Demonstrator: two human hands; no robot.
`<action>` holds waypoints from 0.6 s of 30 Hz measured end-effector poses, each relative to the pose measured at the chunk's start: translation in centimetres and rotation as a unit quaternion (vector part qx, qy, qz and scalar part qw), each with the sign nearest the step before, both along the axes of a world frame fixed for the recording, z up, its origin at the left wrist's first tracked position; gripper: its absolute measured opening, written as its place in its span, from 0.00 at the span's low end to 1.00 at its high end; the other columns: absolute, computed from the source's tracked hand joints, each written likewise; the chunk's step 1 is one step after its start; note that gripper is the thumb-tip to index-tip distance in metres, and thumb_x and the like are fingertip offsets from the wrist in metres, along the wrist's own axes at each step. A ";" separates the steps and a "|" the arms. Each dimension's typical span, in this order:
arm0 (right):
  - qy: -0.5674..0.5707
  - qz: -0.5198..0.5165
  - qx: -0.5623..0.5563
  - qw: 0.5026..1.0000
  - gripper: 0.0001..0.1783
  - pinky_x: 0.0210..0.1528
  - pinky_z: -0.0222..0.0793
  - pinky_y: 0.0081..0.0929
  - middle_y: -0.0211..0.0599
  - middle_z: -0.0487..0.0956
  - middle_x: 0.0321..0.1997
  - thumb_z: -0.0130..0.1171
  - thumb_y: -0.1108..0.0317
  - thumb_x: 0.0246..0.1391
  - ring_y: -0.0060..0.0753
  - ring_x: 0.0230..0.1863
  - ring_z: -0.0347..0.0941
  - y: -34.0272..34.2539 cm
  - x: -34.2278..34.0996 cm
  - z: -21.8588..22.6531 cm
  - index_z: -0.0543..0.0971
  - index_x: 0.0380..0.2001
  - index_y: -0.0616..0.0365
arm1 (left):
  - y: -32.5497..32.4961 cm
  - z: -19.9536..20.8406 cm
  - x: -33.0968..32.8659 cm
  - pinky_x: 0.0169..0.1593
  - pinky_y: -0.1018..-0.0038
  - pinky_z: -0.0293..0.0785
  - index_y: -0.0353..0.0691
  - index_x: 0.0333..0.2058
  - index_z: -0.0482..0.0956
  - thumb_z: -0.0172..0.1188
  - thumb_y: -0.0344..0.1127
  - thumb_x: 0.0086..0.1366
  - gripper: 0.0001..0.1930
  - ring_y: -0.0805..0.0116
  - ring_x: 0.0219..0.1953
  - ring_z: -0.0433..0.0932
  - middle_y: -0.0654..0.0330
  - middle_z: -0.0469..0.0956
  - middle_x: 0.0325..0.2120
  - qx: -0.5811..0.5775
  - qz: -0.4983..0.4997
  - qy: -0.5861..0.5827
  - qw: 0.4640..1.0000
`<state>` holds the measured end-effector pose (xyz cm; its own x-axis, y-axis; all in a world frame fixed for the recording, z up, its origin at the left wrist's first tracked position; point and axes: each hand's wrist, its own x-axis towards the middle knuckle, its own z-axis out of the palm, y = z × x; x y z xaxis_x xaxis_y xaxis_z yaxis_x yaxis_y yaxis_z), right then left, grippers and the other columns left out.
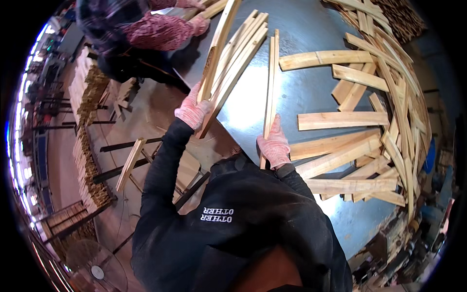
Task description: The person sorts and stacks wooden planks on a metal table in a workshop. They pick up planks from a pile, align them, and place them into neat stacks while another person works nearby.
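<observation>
My left hand (193, 109), in a pinkish knit glove, is closed around a long wooden slat (217, 48) that slants up and away over the table's left edge. Right beside it, a row of several pale slats (243, 51) lies side by side on the metal table, their near ends passing the edge. My right hand (275, 145), gloved alike, grips a narrow wooden strip (271, 92) pointing away from me; it looks like two thin pieces together, though I cannot tell for sure. Its fingers partly hide the near end.
Loose slats (343, 120) lie scattered on the right of the metal table (292, 29), heaped toward its far right rim. A co-worker's gloved hand (198, 24) is at the far left. Stacked wood (87, 170) and a round fan (97, 271) stand on the left.
</observation>
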<state>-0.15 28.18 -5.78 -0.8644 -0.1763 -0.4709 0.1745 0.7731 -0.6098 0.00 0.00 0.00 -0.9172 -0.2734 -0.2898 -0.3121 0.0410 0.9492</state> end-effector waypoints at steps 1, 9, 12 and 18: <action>0.010 -0.038 -0.059 0.997 0.50 0.60 0.67 0.38 0.53 0.71 0.61 0.63 0.64 0.50 0.48 0.57 0.73 0.1 -0.3 -1.2 0.48 0.71 0.59 | 0.3 0.4 -0.2 0.40 0.77 0.74 0.42 0.69 0.55 0.57 0.28 0.61 0.37 0.73 0.33 0.74 0.59 0.77 0.39 0.024 0.001 -0.003 1.000; -0.066 -0.166 -0.335 0.925 0.31 0.52 0.71 0.27 0.42 0.79 0.50 0.63 0.74 0.52 0.31 0.47 0.75 0.5 -4.2 -3.5 0.68 0.60 0.67 | -12.7 -5.4 -6.7 0.56 0.72 0.70 0.43 0.67 0.60 0.53 0.27 0.61 0.33 0.61 0.52 0.77 0.50 0.74 0.56 -0.450 -0.069 0.025 0.890; -0.066 -0.185 -0.252 0.947 0.38 0.55 0.70 0.31 0.46 0.77 0.53 0.67 0.65 0.51 0.37 0.52 0.74 -0.6 -2.9 -1.1 0.65 0.63 0.65 | -15.5 -8.7 -7.4 0.57 0.67 0.70 0.46 0.66 0.61 0.53 0.38 0.64 0.30 0.52 0.56 0.75 0.49 0.75 0.55 -0.406 -0.073 -0.029 0.910; -0.024 -0.072 0.039 0.996 0.47 0.59 0.68 0.41 0.56 0.74 0.57 0.66 0.48 0.48 0.55 0.56 0.73 -2.6 -2.2 -2.2 0.62 0.65 0.62 | -14.6 -8.4 -10.1 0.54 0.58 0.73 0.54 0.58 0.70 0.57 0.54 0.61 0.28 0.47 0.50 0.77 0.49 0.79 0.48 -0.504 -0.158 -0.269 0.805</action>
